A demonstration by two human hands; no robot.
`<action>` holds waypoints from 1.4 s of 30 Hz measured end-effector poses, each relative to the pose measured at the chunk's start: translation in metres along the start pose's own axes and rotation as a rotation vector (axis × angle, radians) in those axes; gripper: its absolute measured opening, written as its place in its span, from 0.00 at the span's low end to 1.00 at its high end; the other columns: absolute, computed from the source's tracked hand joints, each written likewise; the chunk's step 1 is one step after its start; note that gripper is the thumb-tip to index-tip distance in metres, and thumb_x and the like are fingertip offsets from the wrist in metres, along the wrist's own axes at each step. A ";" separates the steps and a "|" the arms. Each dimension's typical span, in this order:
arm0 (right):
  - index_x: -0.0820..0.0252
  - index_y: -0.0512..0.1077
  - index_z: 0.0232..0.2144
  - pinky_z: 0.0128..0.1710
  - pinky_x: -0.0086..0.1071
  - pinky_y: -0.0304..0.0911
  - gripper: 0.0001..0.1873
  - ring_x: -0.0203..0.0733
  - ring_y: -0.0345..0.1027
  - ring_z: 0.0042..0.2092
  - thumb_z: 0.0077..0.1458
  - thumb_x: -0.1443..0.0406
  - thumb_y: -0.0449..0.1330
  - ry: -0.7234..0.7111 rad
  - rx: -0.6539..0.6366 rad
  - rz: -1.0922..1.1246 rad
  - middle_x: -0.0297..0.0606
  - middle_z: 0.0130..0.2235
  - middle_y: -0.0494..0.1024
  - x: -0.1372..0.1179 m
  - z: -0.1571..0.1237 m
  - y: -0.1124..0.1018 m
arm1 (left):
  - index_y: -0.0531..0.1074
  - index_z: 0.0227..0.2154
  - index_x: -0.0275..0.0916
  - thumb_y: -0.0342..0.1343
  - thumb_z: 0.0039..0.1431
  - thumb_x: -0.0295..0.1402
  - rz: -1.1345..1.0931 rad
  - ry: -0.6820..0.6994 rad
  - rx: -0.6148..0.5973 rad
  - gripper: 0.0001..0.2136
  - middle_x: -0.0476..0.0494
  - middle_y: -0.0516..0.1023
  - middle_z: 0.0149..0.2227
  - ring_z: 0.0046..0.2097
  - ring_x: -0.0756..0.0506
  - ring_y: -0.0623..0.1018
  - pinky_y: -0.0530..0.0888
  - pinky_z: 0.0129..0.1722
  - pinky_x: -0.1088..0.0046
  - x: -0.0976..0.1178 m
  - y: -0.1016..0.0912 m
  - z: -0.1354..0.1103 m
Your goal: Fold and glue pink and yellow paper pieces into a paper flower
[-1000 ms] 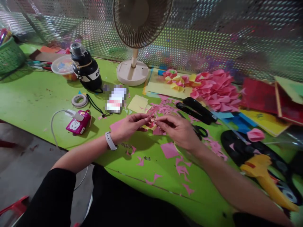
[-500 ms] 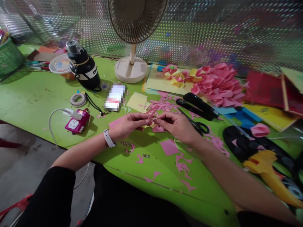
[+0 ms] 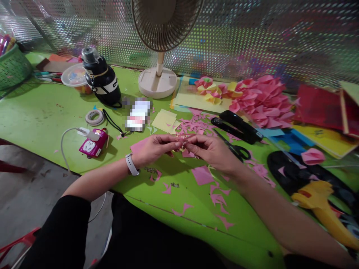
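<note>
My left hand [image 3: 157,147], with a white watch band [image 3: 131,164] on its wrist, is closed in a pinch at the middle of the green table [image 3: 179,231]. Facing it, my right hand [image 3: 211,149] pinches too, and the fingertips of both meet. Between them is a small piece of pink paper [image 3: 185,135], mostly covered by the fingers. Just beyond lie pink paper scraps [image 3: 196,125] and pale yellow paper squares [image 3: 164,121]. A pink paper square [image 3: 202,175] lies nearer me, below my right hand. Black scissors [image 3: 238,151] rest beside that hand.
A black stapler [image 3: 238,127] and a heap of pink paper petals [image 3: 260,99] lie at right, with a yellow glue gun [image 3: 316,201] nearer. A fan [image 3: 157,82], a black bottle [image 3: 103,82], a phone [image 3: 139,114], a tape roll [image 3: 94,117] and a purple power adapter [image 3: 94,144] stand beyond and left.
My view has shifted slightly, so things sit a little further right. Both hands stay together, with my right fingers turned a little around the pink paper.
</note>
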State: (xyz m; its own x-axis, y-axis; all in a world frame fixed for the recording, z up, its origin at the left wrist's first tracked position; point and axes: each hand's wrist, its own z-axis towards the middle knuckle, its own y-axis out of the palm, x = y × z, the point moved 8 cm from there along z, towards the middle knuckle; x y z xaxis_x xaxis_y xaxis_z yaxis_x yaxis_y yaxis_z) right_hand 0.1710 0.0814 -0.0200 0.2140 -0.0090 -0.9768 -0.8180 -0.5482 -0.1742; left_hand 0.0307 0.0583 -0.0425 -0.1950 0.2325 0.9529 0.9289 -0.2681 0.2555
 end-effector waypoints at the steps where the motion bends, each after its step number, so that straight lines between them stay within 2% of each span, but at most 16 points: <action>1: 0.57 0.80 0.34 0.33 0.33 0.69 0.19 0.39 0.71 0.33 0.51 0.48 0.68 0.008 -0.008 -0.003 0.38 0.33 0.79 0.001 0.000 0.000 | 0.82 0.41 0.41 0.68 0.53 0.40 -0.011 0.003 0.002 0.14 0.44 0.83 0.37 0.32 0.54 0.76 0.72 0.31 0.78 0.000 0.000 0.000; 9: 0.56 0.81 0.36 0.39 0.37 0.72 0.19 0.42 0.74 0.38 0.52 0.48 0.67 0.016 -0.052 -0.022 0.40 0.37 0.80 0.000 -0.001 0.004 | 0.82 0.39 0.39 0.68 0.52 0.40 -0.035 0.018 0.004 0.14 0.45 0.82 0.34 0.30 0.54 0.75 0.72 0.32 0.77 -0.001 0.001 0.001; 19: 0.56 0.80 0.37 0.36 0.35 0.68 0.17 0.41 0.72 0.35 0.56 0.50 0.65 -0.024 -0.089 -0.073 0.38 0.34 0.79 -0.002 -0.003 0.006 | 0.83 0.38 0.41 0.69 0.51 0.41 -0.034 0.039 0.040 0.13 0.45 0.83 0.36 0.31 0.53 0.74 0.71 0.34 0.75 -0.003 0.000 -0.002; 24: 0.56 0.79 0.38 0.34 0.36 0.69 0.15 0.41 0.72 0.34 0.56 0.51 0.65 -0.059 -0.027 -0.077 0.38 0.35 0.80 -0.004 -0.004 0.007 | 0.81 0.29 0.40 0.70 0.50 0.41 -0.082 0.109 0.129 0.10 0.50 0.79 0.29 0.30 0.54 0.71 0.69 0.33 0.75 0.001 -0.004 -0.003; 28: 0.54 0.80 0.39 0.38 0.39 0.71 0.13 0.43 0.74 0.36 0.58 0.54 0.64 -0.165 0.061 -0.160 0.39 0.36 0.81 -0.011 -0.009 0.009 | 0.78 0.25 0.38 0.71 0.48 0.42 -0.073 0.144 0.191 0.12 0.51 0.76 0.27 0.29 0.54 0.70 0.68 0.34 0.75 0.003 -0.007 -0.004; 32: 0.54 0.79 0.40 0.37 0.39 0.72 0.13 0.43 0.74 0.35 0.61 0.54 0.61 -0.160 0.097 -0.181 0.39 0.35 0.80 -0.008 -0.011 0.008 | 0.79 0.28 0.38 0.71 0.47 0.41 -0.072 0.185 0.194 0.13 0.49 0.78 0.29 0.31 0.53 0.73 0.70 0.35 0.74 0.006 -0.005 -0.005; 37: 0.55 0.79 0.41 0.36 0.38 0.70 0.14 0.43 0.73 0.35 0.61 0.53 0.61 -0.136 0.041 -0.144 0.38 0.34 0.79 -0.005 -0.007 0.008 | 0.81 0.32 0.39 0.69 0.51 0.41 -0.035 0.233 0.154 0.11 0.47 0.80 0.32 0.31 0.53 0.73 0.70 0.33 0.76 0.010 -0.003 -0.005; 42: 0.56 0.79 0.40 0.35 0.36 0.68 0.13 0.42 0.72 0.33 0.61 0.55 0.61 -0.158 0.028 -0.173 0.37 0.32 0.79 -0.008 -0.006 0.009 | 0.82 0.35 0.40 0.68 0.52 0.43 0.009 0.197 0.150 0.12 0.45 0.81 0.34 0.31 0.53 0.73 0.70 0.33 0.75 0.007 -0.004 -0.004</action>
State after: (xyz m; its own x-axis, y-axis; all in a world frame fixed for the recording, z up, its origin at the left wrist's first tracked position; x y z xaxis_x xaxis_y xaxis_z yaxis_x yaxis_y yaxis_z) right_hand 0.1655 0.0718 -0.0127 0.2678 0.2154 -0.9391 -0.7917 -0.5063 -0.3419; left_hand 0.0246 0.0569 -0.0360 -0.2309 0.0396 0.9722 0.9643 -0.1240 0.2340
